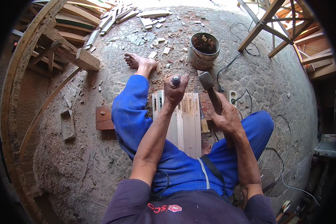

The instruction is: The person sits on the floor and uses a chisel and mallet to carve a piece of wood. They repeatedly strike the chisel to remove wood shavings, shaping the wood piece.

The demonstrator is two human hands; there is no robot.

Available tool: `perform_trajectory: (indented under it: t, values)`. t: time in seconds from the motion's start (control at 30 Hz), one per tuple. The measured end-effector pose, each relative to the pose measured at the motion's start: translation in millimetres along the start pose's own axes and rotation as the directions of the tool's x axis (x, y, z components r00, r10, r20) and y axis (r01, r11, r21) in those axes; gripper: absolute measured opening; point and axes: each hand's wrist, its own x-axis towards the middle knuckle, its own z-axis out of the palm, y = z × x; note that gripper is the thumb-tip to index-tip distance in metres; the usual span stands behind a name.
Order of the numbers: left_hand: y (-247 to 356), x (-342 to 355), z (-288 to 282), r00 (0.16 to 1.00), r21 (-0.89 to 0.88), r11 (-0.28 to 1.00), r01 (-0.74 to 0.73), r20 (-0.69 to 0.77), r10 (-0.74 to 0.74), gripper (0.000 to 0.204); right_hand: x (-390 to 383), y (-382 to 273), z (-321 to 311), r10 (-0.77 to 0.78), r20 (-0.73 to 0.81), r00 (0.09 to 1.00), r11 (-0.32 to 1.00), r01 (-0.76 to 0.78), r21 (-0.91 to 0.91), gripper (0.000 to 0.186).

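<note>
Pale boards [171,136] with rows of slots lie between my legs. My left hand [173,89] grips an upright chisel [176,80] over them, its dark, round metal-capped end facing up and its blade hidden by the hand. My right hand [226,117] is closed on the dark handle of a hammer [206,80], whose metal head is raised to the right of the chisel. Another tool with a light wooden handle [204,126] lies along the right edge of the boards. A reddish-brown wooden block [102,119] sits beside my left knee.
A bucket [200,58] stands ahead among offcuts [152,55]. Timber frames [87,59] line the left, and another [266,27] stands upper right. A socket strip [233,95] and cables [287,149] are on the right. A small wooden box [67,133] lies left.
</note>
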Motion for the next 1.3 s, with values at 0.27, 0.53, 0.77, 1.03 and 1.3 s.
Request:
perform_trajectory:
  t: [0.27, 0.53, 0.77, 1.03, 1.3]
  values:
    - [-0.6, -11.4, -14.4, 0.989, -0.131, 0.984, 0.120, -0.073, -0.130, 0.043, 5.1, 12.1, -4.0, 0.214, 0.062, 0.975, 0.970, -0.220, 0.107, 0.062]
    - [-9.9, -13.2, -11.3, 0.991, -0.120, 0.988, 0.092, -0.083, -0.103, 0.041, 4.7, 3.0, -1.8, 0.262, 0.091, 0.961, 0.960, -0.269, 0.074, 0.061]
    - [-7.9, -15.6, -7.3, 0.993, -0.140, 0.988, 0.056, -0.095, -0.070, 0.039, 3.3, 16.6, 3.3, 0.115, 0.065, 0.991, 0.991, -0.119, 0.065, 0.062]
    - [-46.2, -22.4, -12.2, 0.986, -0.067, 0.987, -0.145, -0.091, 0.138, 0.008, 22.9, -70.5, -13.4, -0.296, 0.181, 0.938, 0.873, 0.343, -0.347, 0.056]
    - [-36.4, -21.9, -3.2, 0.984, 0.222, 0.959, -0.174, 0.075, 0.161, 0.028, 42.1, -52.5, -10.1, -0.108, 0.395, 0.912, 0.729, 0.343, -0.593, 0.059]
